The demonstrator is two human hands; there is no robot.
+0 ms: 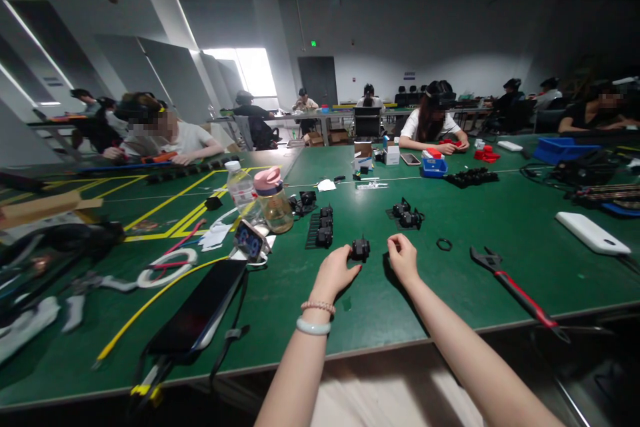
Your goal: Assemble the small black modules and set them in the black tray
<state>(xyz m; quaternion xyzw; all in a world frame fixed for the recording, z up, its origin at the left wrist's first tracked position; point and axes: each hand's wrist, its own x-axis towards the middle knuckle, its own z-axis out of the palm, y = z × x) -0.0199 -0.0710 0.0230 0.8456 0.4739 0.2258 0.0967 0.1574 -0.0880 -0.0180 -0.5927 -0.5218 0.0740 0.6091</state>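
Observation:
My left hand [336,272] has its fingertips at the left side of a small black plastic part [361,249] with a rounded body, its thumb just below it. The part sits at the table surface. To the right, my right hand [403,257] is closed with its fingertips pinched together; whatever may be between them is hidden. Beyond the hands lie a row of similar black parts [325,227] on the left and a cluster of black parts [406,215] on the right. A black ring nut [443,244] rests right of my right hand.
An adjustable wrench [515,287] with red-black handles and a white power bank [593,232] lie at right. On the left are a pink-lidded bottle [274,203], a propped phone [251,240], a black tablet-like device [200,310] and cables. Several people sit at tables beyond.

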